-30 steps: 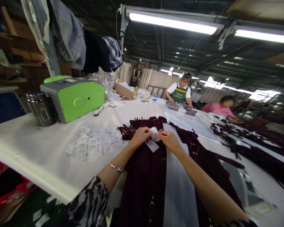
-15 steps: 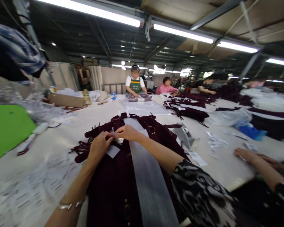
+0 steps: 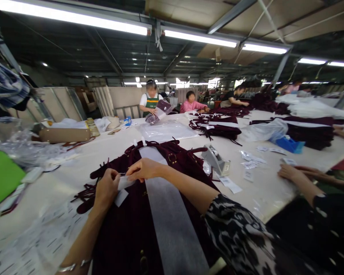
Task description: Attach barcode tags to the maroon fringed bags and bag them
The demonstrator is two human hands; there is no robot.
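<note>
A dark maroon garment (image 3: 126,236) with fringe ties and brass buckles lies in front of me, a long pale strip (image 3: 172,214) running down it. Over its left side, my left hand (image 3: 106,189) and my right hand (image 3: 145,169) are both closed in a pinch. Between their fingertips is a small translucent white packet (image 3: 125,183), held at opposite ends; its contents are too blurred to tell. Just below the packet, a white paper label (image 3: 121,197) lies against the garment.
A grey tape dispenser (image 3: 216,158) stands right of the garment. Loose white labels (image 3: 46,229) cover the table at left, near a green board (image 3: 2,177). A co-worker's hand (image 3: 289,172) rests at right. Folded maroon garments (image 3: 218,128) lie farther back.
The view has swung right, shifting everything leftward. My hands have spread slightly and more of the packet shows between them. The person across the table has lifted a bagged garment.
</note>
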